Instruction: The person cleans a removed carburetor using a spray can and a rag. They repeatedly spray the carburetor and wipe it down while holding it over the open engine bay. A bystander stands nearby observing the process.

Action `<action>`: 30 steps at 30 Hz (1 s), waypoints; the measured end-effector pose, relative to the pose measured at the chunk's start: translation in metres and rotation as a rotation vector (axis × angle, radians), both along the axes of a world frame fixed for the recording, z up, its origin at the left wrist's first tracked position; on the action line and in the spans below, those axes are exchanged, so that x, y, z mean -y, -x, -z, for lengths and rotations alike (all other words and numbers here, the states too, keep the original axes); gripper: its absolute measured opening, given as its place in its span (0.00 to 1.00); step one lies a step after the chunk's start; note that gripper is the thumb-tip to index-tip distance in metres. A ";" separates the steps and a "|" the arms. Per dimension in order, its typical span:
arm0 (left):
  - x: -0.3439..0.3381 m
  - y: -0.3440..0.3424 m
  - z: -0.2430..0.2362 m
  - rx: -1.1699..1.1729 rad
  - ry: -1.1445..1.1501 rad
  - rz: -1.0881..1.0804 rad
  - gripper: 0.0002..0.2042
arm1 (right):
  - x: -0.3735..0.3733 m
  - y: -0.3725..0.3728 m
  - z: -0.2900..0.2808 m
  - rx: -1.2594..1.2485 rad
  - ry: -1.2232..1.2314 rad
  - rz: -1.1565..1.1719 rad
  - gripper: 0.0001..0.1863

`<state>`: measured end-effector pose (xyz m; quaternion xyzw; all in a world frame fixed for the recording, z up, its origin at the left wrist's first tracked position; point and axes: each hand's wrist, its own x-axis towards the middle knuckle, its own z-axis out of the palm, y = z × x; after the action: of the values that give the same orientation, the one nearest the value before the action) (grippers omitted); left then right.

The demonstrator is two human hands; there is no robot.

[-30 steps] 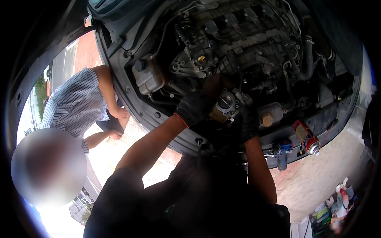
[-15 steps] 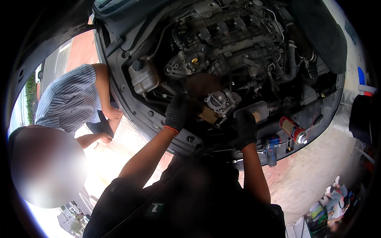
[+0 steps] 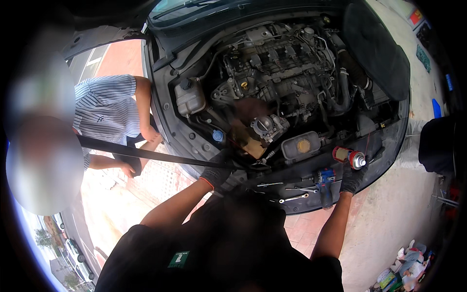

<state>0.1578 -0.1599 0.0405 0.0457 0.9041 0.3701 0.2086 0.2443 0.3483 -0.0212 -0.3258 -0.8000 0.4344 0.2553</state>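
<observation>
My left hand (image 3: 217, 171), in a dark glove with an orange cuff, is at the front edge of the engine bay. A long black bar (image 3: 146, 153) crosses it from the left, and its fingers are hard to make out. My right hand (image 3: 351, 180), gloved too, closes around a red spray can (image 3: 348, 155) from the near side. The can lies tilted on the front panel, silver end toward me, with a thin red straw. Left of it are a blue and black cordless drill (image 3: 325, 185) and several wrenches (image 3: 294, 198). A metal throttle body (image 3: 265, 125) sits in the bay.
Behind stands the engine (image 3: 282, 63). A coolant tank (image 3: 189, 97) and a blue cap (image 3: 218, 136) are on the left, a round yellowish patch (image 3: 303, 146) in front. A person in a striped shirt (image 3: 107, 107) is beside the car.
My right hand has moved right from the middle of the front panel to the spray can. My left hand has drawn back toward me from beside the throttle body. The black bar has come into view.
</observation>
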 end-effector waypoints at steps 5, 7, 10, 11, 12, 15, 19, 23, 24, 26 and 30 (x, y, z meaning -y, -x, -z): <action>0.019 -0.020 -0.027 -0.149 0.218 0.020 0.18 | 0.001 0.034 -0.050 -0.039 -0.105 -0.032 0.51; 0.038 -0.033 -0.025 -0.113 0.120 -0.059 0.18 | 0.001 0.034 -0.105 -0.219 -0.375 -0.017 0.50; 0.067 -0.043 -0.009 -0.073 0.167 -0.077 0.17 | 0.024 0.022 -0.176 -0.647 -0.084 -0.017 0.46; 0.074 -0.044 0.000 -0.043 0.166 -0.073 0.17 | 0.045 0.019 -0.186 -0.693 0.008 -0.059 0.45; 0.080 -0.044 0.010 -0.031 0.185 -0.061 0.17 | 0.066 0.014 -0.192 -0.676 0.041 -0.124 0.43; 0.080 -0.032 0.050 -0.110 0.100 0.027 0.15 | 0.163 0.042 -0.144 -0.134 -0.334 -0.489 0.40; 0.077 -0.007 0.091 0.107 -0.043 -0.032 0.14 | 0.231 0.056 -0.090 0.245 -0.096 -0.722 0.49; 0.079 0.021 0.104 0.373 -0.156 -0.176 0.15 | 0.247 0.084 -0.073 0.493 -0.324 -0.807 0.48; 0.079 0.025 0.104 0.368 -0.139 -0.150 0.16 | 0.250 0.091 -0.071 0.486 -0.369 -0.833 0.47; 0.077 0.027 0.102 0.264 -0.006 -0.092 0.17 | 0.255 0.102 -0.066 0.485 -0.448 -0.812 0.46; 0.070 0.022 0.099 0.032 0.224 0.109 0.20 | 0.257 0.113 -0.059 0.521 -0.422 -0.822 0.45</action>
<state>0.1355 -0.2295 -0.0587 0.0653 0.9325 0.2558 0.2464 0.1317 0.0910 0.0382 -0.0240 -0.9687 0.2328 -0.0832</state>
